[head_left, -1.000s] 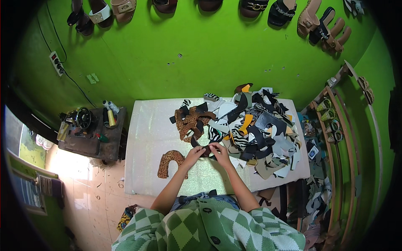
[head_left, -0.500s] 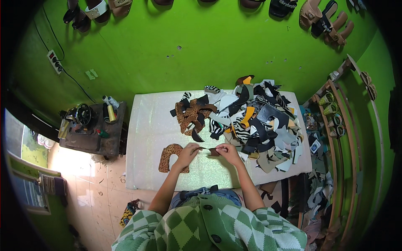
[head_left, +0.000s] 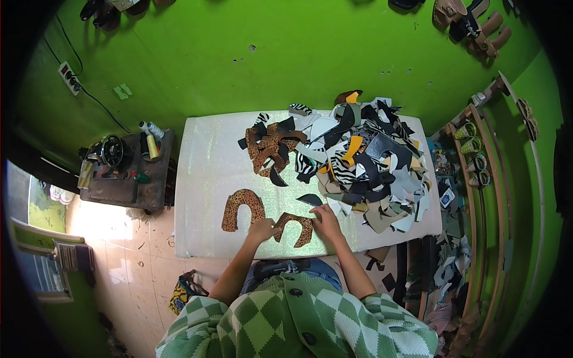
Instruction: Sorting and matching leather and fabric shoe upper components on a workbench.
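A curved leopard-print cut piece (head_left: 292,219) lies in front of me on the pale table, arched with its gap toward me. My left hand (head_left: 262,230) is closed on its left edge. At its right side is my right hand (head_left: 327,222), fingers apart, the thumb by the piece's edge. Just beyond those fingertips rests a dark half-moon scrap (head_left: 310,199). To the left of both hands, a larger leopard-print arch (head_left: 243,206) lies flat. Farther back is a heap of leopard-print pieces (head_left: 268,146).
A big pile of black, white, zebra-print and yellow scraps (head_left: 364,161) covers the table's right side. Left of the table stands a sewing machine (head_left: 112,150) with thread cones (head_left: 152,146). A wooden rack with shoes (head_left: 471,146) stands at right.
The brown piece that was raised edge-on between both hands now shows its leopard-print face, lower and flat. The dark half-moon scrap now shows beyond my right hand. The view has shifted slightly.
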Demonstrator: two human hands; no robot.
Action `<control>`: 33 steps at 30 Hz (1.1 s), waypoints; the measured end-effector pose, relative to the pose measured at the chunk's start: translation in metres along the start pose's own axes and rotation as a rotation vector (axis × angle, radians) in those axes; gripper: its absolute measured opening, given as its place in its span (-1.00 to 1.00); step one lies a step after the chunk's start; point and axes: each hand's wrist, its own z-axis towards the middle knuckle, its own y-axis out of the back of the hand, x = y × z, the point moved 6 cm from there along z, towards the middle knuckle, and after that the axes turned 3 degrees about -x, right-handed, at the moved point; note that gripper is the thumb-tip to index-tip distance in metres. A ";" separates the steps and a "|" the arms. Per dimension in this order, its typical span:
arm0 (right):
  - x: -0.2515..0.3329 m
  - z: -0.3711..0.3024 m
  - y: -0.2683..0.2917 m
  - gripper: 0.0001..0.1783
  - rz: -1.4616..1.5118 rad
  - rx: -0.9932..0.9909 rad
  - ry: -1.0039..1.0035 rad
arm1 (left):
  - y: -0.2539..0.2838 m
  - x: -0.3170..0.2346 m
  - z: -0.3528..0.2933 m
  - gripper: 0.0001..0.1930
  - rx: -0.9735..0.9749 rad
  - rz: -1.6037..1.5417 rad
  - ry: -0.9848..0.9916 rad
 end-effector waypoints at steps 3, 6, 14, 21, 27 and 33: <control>0.013 -0.010 -0.003 -0.77 -0.063 -0.004 0.063 | 0.010 -0.010 -0.005 -0.60 -0.049 0.177 0.082; 0.024 -0.024 -0.016 -0.72 -0.151 0.025 0.152 | 0.021 -0.031 -0.010 -0.62 -0.417 0.182 -0.172; 0.007 -0.055 -0.059 -0.45 -0.579 0.111 0.265 | 0.004 -0.041 0.003 -0.67 -0.410 0.135 -0.352; 0.004 -0.041 -0.044 -0.43 -0.562 0.072 0.346 | 0.004 -0.031 0.016 -0.74 -0.365 -0.013 -0.269; 0.014 0.012 -0.014 -0.74 -0.283 -0.153 0.213 | 0.013 -0.039 0.005 -0.74 -0.425 0.030 -0.314; -0.001 0.041 -0.026 -0.75 -0.419 -0.163 0.123 | 0.024 -0.033 -0.001 -0.75 -0.486 -0.062 -0.297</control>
